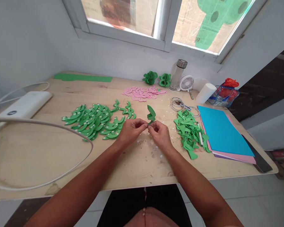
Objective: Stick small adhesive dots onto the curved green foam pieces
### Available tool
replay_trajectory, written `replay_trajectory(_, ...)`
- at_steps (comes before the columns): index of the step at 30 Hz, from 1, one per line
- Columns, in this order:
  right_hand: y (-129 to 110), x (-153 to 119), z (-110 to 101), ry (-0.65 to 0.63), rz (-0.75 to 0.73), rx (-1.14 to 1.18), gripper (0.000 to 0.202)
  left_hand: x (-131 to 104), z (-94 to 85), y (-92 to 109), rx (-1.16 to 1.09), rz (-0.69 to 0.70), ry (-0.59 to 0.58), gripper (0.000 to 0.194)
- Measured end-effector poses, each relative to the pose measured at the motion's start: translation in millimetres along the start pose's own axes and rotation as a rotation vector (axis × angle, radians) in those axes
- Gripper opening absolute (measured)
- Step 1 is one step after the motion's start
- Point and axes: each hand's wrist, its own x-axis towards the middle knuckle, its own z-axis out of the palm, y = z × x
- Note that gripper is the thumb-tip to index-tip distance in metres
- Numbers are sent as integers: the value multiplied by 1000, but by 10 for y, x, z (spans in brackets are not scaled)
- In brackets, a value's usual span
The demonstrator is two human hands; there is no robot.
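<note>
Hands: left [132,130], right [160,133] both pinch green paper piece [151,114]; clear bag [223,96] holds red stuff

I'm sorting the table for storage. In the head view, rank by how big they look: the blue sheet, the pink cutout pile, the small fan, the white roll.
1. blue sheet
2. pink cutout pile
3. white roll and small fan: look alike, so unranked.
</note>
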Motion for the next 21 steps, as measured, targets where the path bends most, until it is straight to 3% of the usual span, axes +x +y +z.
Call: replay_trajectory(21,2,-2,9,30,15,-41,9,0,12,-20,14,-7,-16,19)
